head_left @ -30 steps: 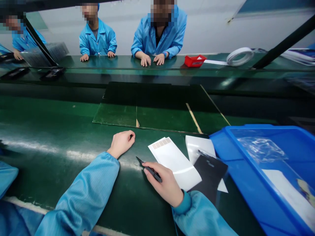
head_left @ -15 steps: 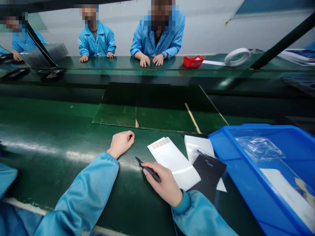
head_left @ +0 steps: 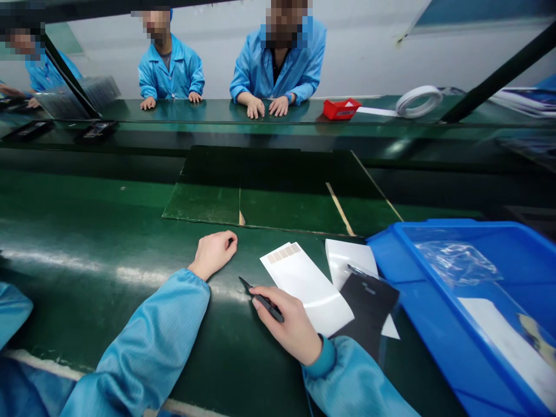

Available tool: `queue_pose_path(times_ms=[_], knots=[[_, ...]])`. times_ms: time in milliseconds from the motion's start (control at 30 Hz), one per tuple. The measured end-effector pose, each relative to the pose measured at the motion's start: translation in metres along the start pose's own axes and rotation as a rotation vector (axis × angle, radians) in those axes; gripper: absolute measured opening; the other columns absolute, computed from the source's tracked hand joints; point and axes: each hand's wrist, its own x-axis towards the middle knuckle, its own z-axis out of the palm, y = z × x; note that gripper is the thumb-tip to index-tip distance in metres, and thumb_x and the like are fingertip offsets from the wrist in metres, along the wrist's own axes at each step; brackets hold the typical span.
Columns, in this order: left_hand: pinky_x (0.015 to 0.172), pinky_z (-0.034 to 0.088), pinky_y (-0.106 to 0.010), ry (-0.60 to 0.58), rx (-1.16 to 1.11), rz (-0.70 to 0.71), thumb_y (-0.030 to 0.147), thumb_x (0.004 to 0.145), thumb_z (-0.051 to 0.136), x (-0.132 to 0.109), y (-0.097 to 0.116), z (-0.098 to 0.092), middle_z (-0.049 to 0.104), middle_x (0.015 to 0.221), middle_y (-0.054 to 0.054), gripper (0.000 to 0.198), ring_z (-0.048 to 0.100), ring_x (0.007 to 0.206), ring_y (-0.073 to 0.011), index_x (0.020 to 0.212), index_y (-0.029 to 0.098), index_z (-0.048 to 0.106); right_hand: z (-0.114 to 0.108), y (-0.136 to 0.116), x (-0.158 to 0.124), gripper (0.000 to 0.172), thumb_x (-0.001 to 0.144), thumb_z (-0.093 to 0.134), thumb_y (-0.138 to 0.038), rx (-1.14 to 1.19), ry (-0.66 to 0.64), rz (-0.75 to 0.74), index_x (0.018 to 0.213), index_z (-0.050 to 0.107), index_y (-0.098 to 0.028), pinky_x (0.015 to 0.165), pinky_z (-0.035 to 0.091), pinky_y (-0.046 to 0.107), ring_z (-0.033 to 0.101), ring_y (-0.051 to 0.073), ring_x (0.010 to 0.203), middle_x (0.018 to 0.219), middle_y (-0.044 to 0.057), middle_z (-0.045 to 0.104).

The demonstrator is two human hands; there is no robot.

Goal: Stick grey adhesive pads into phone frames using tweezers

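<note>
My left hand (head_left: 214,255) rests on the green bench with its fingers curled in; nothing shows in it. In my right hand (head_left: 292,324) is a pair of black tweezers (head_left: 270,308), its pointed tip aimed left and away from me, close over the bench. Just beyond that hand lies a white sheet (head_left: 310,284) with a row of small beige pieces along its far end. Partly under it is a black sheet (head_left: 369,304), and another white sheet (head_left: 347,255) sits behind.
At the right stands a blue bin (head_left: 417,289) holding clear plastic film (head_left: 460,263) and a white sheet. A green board (head_left: 278,202) lies ahead. Across the line, several people in blue coats sit near a red box (head_left: 341,109) and a white tape roll (head_left: 419,101).
Both my hands and the tweezers stay where they were. A sleeve at the left edge has shifted slightly, and the far-left person's hands have moved.
</note>
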Motion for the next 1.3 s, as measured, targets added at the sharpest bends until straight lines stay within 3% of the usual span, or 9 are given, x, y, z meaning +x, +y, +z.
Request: queue_pose_path(times_ms=[833, 1300], knots=[[0.06, 0.034, -0.025, -0.017, 0.012, -0.008, 0.03, 0.091, 0.054, 0.0, 0.0018, -0.001, 0.065, 0.071, 0.004, 0.017, 0.059, 0.067, -0.0137, 0.094, 0.027, 0.07, 0.0, 0.0003, -0.0005, 0.019, 0.094, 0.055, -0.023, -0.007, 0.007, -0.007, 0.109, 0.067, -0.023, 0.081, 0.059, 0.032, 0.072, 0.021, 0.09, 0.1, 0.006, 0.074], [0.059, 0.03, -0.026, -0.001, 0.001, 0.008, 0.029, 0.091, 0.054, -0.0006, 0.0022, -0.0025, 0.064, 0.068, 0.004, 0.016, 0.057, 0.064, -0.0132, 0.092, 0.027, 0.07, 0.0001, -0.0009, 0.0005, 0.019, 0.093, 0.056, -0.021, -0.004, 0.008, -0.011, 0.109, 0.067, -0.024, 0.082, 0.058, 0.031, 0.072, 0.021, 0.091, 0.101, 0.005, 0.074]])
